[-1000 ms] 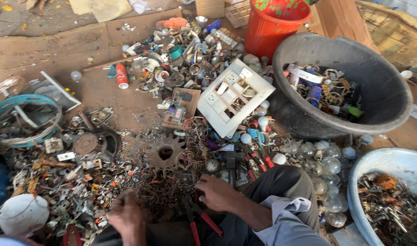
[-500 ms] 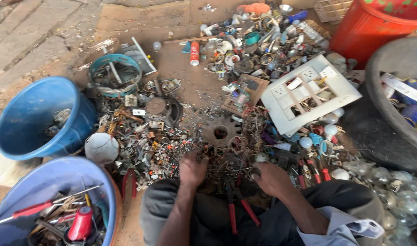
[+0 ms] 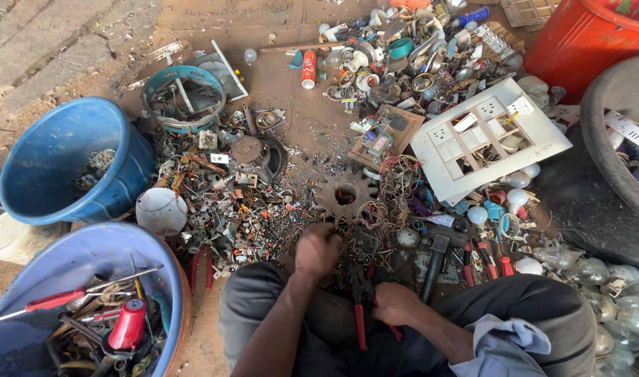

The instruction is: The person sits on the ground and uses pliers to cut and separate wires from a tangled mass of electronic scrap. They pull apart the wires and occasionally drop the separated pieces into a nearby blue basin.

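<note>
Trousers: dark grey cloth, creased at the knees.
Sleeve: pale blue-grey shirt sleeve, rolled into a thick cuff on the right arm.
Left arm: bare, no sleeve showing.
Hands: bare, no gloves.

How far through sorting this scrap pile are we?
Done: some scrap already lies in the blue bucket and tools in the basin. In hand: the left hand digs in the wire tangle; the right hand grips red pliers. Left: most of the pile is unsorted.
</note>
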